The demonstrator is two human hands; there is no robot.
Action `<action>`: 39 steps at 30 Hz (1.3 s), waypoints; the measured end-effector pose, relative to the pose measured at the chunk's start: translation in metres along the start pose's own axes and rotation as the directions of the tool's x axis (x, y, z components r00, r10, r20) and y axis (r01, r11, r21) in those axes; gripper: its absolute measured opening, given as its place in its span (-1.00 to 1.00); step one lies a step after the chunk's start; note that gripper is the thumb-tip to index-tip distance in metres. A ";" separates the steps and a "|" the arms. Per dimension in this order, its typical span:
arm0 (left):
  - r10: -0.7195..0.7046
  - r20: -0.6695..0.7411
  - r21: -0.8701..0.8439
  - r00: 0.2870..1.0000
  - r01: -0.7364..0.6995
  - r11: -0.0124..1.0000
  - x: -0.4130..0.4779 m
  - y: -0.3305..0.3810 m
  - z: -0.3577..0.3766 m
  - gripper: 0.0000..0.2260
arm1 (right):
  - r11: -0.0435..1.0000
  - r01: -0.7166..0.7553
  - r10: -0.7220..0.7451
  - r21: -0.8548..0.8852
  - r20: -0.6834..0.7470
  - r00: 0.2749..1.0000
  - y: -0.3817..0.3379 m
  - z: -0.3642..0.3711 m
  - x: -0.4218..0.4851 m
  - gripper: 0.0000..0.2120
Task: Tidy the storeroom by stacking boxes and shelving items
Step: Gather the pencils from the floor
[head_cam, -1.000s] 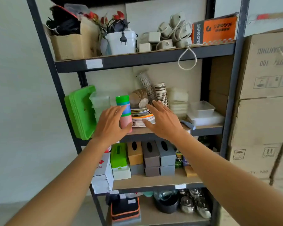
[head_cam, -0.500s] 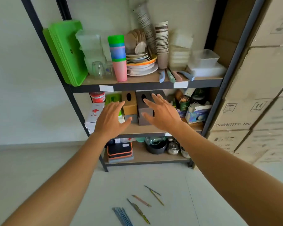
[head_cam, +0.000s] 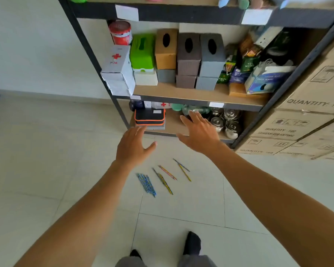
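Pencils lie on the tiled floor in front of the shelf rack, near its bottom level but not touching it. A blue group lies close together on the left side, and a few coloured ones lie loose and a little apart on the right side. No hand touches them.

The left hand hovers above the floor just behind the pencils, palm down, fingers straight and slightly apart, thumb stretched to the side; it holds nothing. The right hand is beside it, in front of the bottom shelf, also palm down with fingers spread and holding nothing.

On the bottom shelf a black case with orange edge sits on the left, and shiny metal pots stand on the right. The middle shelf carries a white first-aid box at the left corner, a red can behind it, a green box, then three tissue boxes standing upright side by side on smaller boxes, and packets with a face mask box at the right. Cardboard cartons are stacked just beside the rack on the right. The person's dark shoes show at the lower edge.
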State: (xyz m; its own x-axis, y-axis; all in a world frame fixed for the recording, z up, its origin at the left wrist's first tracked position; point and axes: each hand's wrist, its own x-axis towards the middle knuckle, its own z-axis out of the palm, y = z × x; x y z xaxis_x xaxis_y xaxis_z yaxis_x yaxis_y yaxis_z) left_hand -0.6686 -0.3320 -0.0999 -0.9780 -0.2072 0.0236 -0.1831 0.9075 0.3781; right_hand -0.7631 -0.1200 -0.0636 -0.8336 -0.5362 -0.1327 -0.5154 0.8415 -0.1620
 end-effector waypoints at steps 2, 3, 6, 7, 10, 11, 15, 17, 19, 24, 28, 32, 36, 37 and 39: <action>-0.049 0.033 0.006 0.998 0.049 0.999 -0.016 -0.012 0.017 -0.39 | 1.000 -0.001 0.002 -0.015 0.051 0.999 -0.007 0.025 -0.001 -0.38; -0.072 0.046 0.002 0.996 0.072 0.997 -0.022 -0.020 0.026 -0.38 | 1.000 0.005 -0.004 -0.016 0.064 0.998 -0.011 0.036 0.000 -0.38; -0.100 0.090 0.014 0.991 0.099 0.995 -0.040 -0.050 0.052 -0.38 | 1.000 0.019 -0.018 -0.010 0.091 0.996 -0.025 0.076 0.003 -0.38; -0.099 0.111 0.018 0.989 0.097 0.995 -0.047 -0.061 0.062 -0.37 | 1.000 0.015 -0.014 -0.002 0.120 0.993 -0.032 0.092 0.003 -0.38; -0.135 0.155 0.006 0.979 0.136 0.991 -0.075 -0.096 0.089 -0.24 | 0.999 -0.003 -0.003 0.037 0.181 0.983 -0.054 0.145 0.003 -0.38; -0.155 0.156 -0.003 0.976 0.157 0.988 -0.084 -0.110 0.101 -0.21 | 0.999 -0.002 -0.007 0.046 0.198 0.980 -0.062 0.163 0.002 -0.38; -0.236 0.225 0.003 0.945 0.241 0.970 -0.121 -0.165 0.157 -0.19 | 0.997 -0.016 -0.004 0.073 0.267 0.964 -0.088 0.240 -0.005 -0.37; -0.260 0.226 0.008 0.939 0.265 0.964 -0.132 -0.190 0.188 -0.20 | 0.996 -0.023 -0.001 0.082 0.276 0.961 -0.094 0.278 -0.001 -0.37; -0.279 0.238 0.012 0.930 0.285 0.959 -0.141 -0.212 0.223 -0.21 | 0.996 -0.023 -0.004 0.089 0.293 0.956 -0.097 0.318 0.004 -0.36; -0.266 0.252 0.014 0.930 0.271 0.962 -0.136 -0.271 0.329 -0.23 | 0.992 -0.067 0.038 0.110 0.247 0.968 -0.081 0.428 0.026 -0.39; -0.251 0.231 -0.078 0.940 0.276 0.958 -0.121 -0.325 0.421 -0.35 | 0.988 -0.081 0.054 0.130 0.196 0.979 -0.065 0.527 0.047 -0.41; -0.307 0.146 -0.229 0.940 0.334 0.914 -0.106 -0.368 0.500 -0.34 | 0.980 -0.121 0.094 0.158 0.169 0.981 -0.059 0.615 0.067 -0.44; -0.404 0.073 -0.444 0.912 0.393 0.805 -0.096 -0.389 0.562 -0.39 | 0.961 -0.142 0.112 0.237 0.136 0.984 -0.066 0.684 0.086 -0.50; -0.439 0.054 -0.509 0.897 0.402 0.761 -0.094 -0.393 0.575 -0.37 | 0.955 -0.150 0.119 0.256 0.129 0.984 -0.068 0.698 0.090 -0.52; -0.487 0.023 -0.603 0.873 0.401 0.690 -0.090 -0.400 0.593 -0.34 | 0.945 -0.160 0.134 0.286 0.109 0.985 -0.070 0.721 0.096 -0.56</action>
State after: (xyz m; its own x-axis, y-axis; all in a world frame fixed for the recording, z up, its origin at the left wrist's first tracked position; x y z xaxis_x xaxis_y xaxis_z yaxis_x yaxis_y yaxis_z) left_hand -0.5665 -0.4596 -0.8020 -0.7673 -0.6140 -0.1849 -0.4579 0.3228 0.8283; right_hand -0.6640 -0.2783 -0.7698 -0.8686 -0.4224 -0.2591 -0.2967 0.8620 -0.4110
